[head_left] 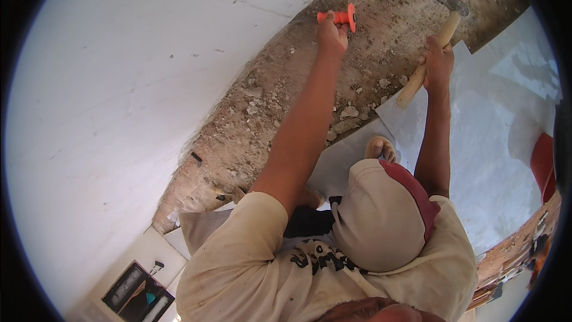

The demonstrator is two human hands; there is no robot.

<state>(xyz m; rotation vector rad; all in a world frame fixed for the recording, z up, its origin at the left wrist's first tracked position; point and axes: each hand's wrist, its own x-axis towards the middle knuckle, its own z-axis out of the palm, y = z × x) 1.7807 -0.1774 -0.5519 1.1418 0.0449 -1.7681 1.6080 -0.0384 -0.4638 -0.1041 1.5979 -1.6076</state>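
Observation:
My left hand is closed around the orange grip of a chisel, whose round guard flares out beyond my fingers. It hangs over a strip of broken, rubble-strewn ground beside the white wall; the chisel's steel is mostly hidden. Further right, my right hand grips a hammer around its pale wooden handle. The dark metal head points away from me, up and to the right of the chisel, and the handle's butt sticks out below my fist.
Large grey tiles cover the floor on the right, their edges bordering the rubble. Loose stone chips lie along that border. A small dark piece rests near the wall. At the lower left is a dark open box with items inside.

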